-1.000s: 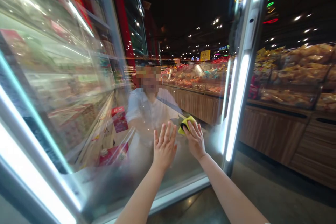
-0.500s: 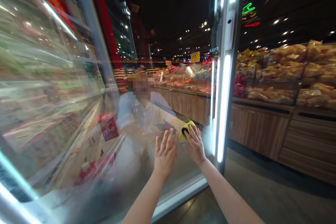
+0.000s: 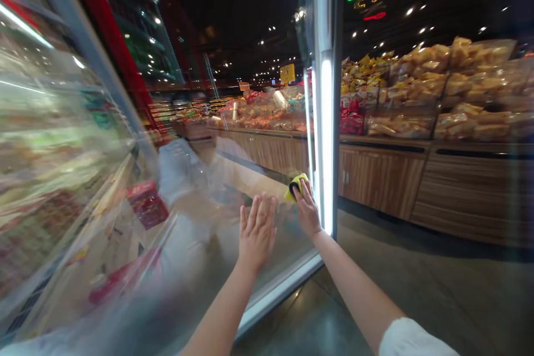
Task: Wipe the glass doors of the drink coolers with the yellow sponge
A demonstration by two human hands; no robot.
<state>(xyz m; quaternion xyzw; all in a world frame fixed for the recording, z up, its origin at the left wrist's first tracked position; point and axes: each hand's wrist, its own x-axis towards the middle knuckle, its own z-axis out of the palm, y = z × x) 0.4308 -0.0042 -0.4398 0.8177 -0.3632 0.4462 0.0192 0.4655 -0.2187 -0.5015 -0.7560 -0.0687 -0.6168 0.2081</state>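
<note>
Right of middle | my right hand (image 3: pixel 309 213) holds yellow-and-black cloth pad (image 3: pixel 294 184), likely light, squishy; grab its middle | left hand (image 3: pixel 256 235) open

There are two hands (image 3: pixel 256 233) (image 3: pixel 308 215), one cloth (image 3: pixel 290 191) and one glass door (image 3: pixel 283 291).
</note>
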